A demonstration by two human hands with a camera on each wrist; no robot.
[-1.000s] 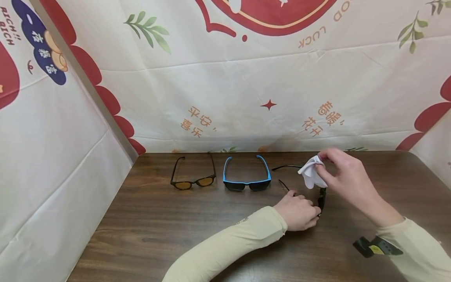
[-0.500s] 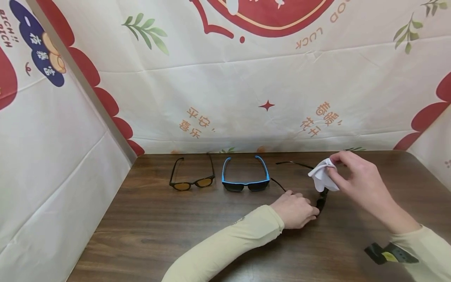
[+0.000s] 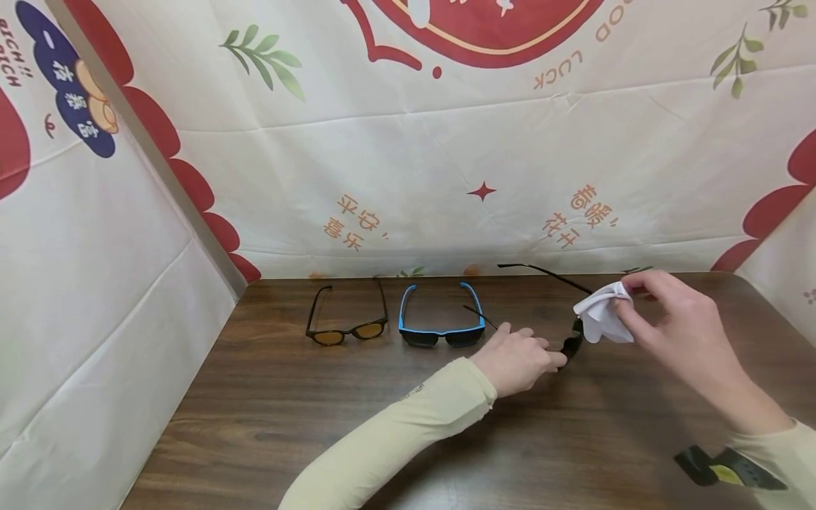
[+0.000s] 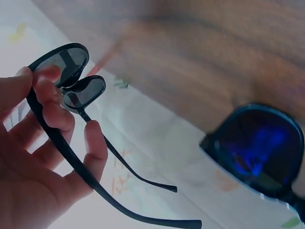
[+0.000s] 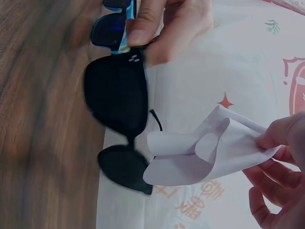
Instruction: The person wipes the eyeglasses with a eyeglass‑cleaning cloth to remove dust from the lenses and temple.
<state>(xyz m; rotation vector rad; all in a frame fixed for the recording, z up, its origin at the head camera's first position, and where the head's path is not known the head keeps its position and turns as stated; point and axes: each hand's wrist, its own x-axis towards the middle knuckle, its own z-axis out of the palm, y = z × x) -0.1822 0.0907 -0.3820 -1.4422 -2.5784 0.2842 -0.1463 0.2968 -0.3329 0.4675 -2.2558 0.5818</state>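
My left hand (image 3: pixel 518 360) grips black sunglasses (image 3: pixel 571 345) at one corner of the frame, thumb and fingers closed near the hinge in the left wrist view. Both temples are unfolded, and the dark lenses (image 5: pixel 116 93) stand tilted above the table in the right wrist view. A folded white cloth (image 3: pixel 602 315) hangs from my right hand (image 3: pixel 678 326), pinched between thumb and fingers. It sits close beside the far lens; whether cloth and lens touch, I cannot tell.
Blue-framed sunglasses (image 3: pixel 441 338) lie just left of my left hand, one black temple passing over them. Farther left are dark-framed glasses with amber lenses (image 3: pixel 347 333). The brown wooden table (image 3: pixel 255 418) ends at a white printed cloth backdrop (image 3: pixel 408 170).
My left hand has moved left and slightly up, lifting and turning the black sunglasses. My right hand has shifted right with the white cloth. The other two pairs stay in place.
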